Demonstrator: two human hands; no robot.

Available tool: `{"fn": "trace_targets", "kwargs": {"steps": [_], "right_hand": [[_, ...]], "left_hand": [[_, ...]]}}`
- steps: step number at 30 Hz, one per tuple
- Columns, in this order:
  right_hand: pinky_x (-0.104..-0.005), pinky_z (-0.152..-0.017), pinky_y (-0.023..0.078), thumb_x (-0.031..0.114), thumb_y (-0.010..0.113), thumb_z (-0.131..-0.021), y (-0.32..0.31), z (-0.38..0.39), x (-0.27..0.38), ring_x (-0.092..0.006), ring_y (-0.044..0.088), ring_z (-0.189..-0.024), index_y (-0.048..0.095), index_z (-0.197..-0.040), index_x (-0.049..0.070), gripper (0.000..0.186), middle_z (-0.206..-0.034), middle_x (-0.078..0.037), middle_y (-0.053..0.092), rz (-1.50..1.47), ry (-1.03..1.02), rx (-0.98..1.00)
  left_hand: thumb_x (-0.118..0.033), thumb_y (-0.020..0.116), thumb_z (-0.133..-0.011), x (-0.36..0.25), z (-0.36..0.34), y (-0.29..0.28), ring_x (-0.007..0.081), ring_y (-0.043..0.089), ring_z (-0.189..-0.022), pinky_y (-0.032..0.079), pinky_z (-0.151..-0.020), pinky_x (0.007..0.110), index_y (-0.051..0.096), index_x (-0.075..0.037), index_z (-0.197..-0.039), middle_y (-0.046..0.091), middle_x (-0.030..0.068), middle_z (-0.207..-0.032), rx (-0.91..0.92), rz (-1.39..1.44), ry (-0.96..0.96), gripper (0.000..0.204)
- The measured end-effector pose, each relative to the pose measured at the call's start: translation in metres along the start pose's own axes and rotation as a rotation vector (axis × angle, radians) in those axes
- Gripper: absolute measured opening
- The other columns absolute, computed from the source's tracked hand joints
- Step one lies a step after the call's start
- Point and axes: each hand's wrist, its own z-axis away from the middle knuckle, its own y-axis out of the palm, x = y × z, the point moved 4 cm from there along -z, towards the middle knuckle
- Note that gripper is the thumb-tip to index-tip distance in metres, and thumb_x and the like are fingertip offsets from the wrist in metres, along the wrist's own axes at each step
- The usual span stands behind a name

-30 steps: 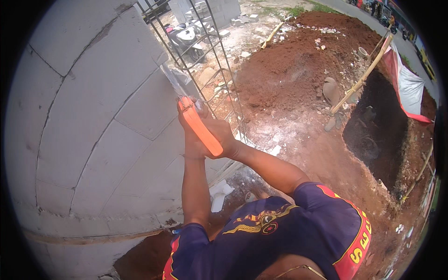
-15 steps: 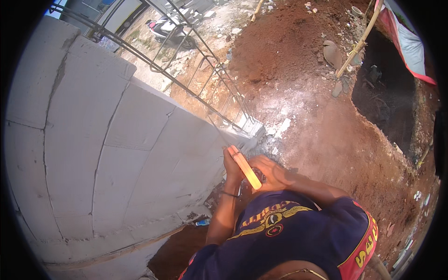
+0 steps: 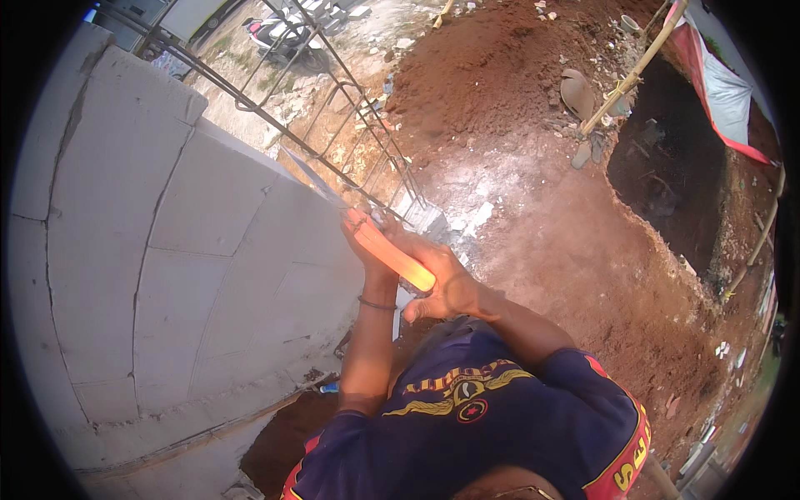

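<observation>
A hand saw with an orange handle (image 3: 392,257) slants up and away to the left, its pale blade (image 3: 317,179) lying along the sloping edge of a grey block wall (image 3: 108,208). My left hand (image 3: 363,246) is closed on the front of the handle, close to the wall. My right hand (image 3: 442,279) grips the rear of the handle, partly covering it. A tall cage of steel rebar (image 3: 325,125) leans just beyond the blade, rising from near the wall's end (image 3: 421,217).
A red soil mound (image 3: 450,75) lies beyond. At the right are a dark pit (image 3: 654,192), bamboo poles (image 3: 621,92) and a red-and-white tarp (image 3: 717,100). A scooter (image 3: 287,37) and block rubble stand at the back; blue litter (image 3: 329,388) lies by the wall's foot.
The saw and both hands came down toward my body, then moved back up and to the left along the wall edge. The camera's view has shifted, showing more of the wall's sloping edge.
</observation>
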Motion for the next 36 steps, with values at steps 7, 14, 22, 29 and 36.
{"fn": "trace_targets", "kwargs": {"steps": [7,14,22,29,36], "right_hand": [[-0.0379,-0.064,0.041,0.089,0.052,-0.07,-0.009,-0.02,-0.017,-0.0258,0.052,-0.073,0.054,-0.089,-0.003,0.094,-0.078,-0.013,0.051,-0.123,0.081,0.311],[-0.0403,-0.071,0.046,0.07,0.06,-0.082,-0.021,-0.005,-0.024,-0.0278,0.058,-0.074,0.059,-0.092,-0.004,0.075,-0.078,-0.013,0.059,-0.246,0.304,0.24],[-0.0411,-0.08,0.047,0.03,0.071,-0.084,-0.018,-0.004,-0.04,-0.0337,0.062,-0.091,0.063,-0.108,-0.001,0.04,-0.095,-0.02,0.063,0.048,0.421,0.296],[-0.0495,-0.077,0.045,0.027,0.068,-0.083,-0.021,-0.013,-0.056,-0.0437,0.059,-0.086,0.06,-0.089,-0.004,0.033,-0.086,-0.025,0.061,-0.032,0.371,0.217],[-0.0368,-0.074,0.048,0.017,0.071,-0.085,-0.013,-0.013,-0.056,-0.0238,0.061,-0.083,0.063,-0.102,-0.003,0.027,-0.09,-0.013,0.059,0.12,0.465,0.357]], "left_hand": [[-0.054,0.046,-0.097,0.007,0.008,0.003,0.0171,0.049,-0.063,0.045,-0.054,0.028,0.047,-0.017,-0.097,0.046,-0.0006,-0.087,-0.112,-0.023,0.042,0.036],[-0.049,0.044,-0.098,0.026,0.004,-0.011,0.015,0.045,-0.054,0.039,-0.047,0.025,0.047,-0.017,-0.092,0.049,-0.0013,-0.076,0.024,-0.096,0.05,0.032],[-0.055,0.039,-0.098,0.037,0.005,-0.032,0.0164,0.049,-0.064,0.041,-0.057,0.029,0.052,-0.017,-0.102,0.053,0.0008,-0.083,0.091,-0.07,0.007,0.041],[-0.06,0.04,-0.096,0.023,-0.016,-0.037,0.0188,0.052,-0.067,0.045,-0.064,0.034,0.053,-0.016,-0.104,0.054,0.0044,-0.084,-0.211,-0.149,0.01,0.047],[-0.062,0.044,-0.095,0.021,-0.008,-0.022,0.0154,0.051,-0.054,0.041,-0.046,0.028,0.053,-0.012,-0.091,0.049,0.0015,-0.063,-0.512,-0.02,0.026,0.05]]}}
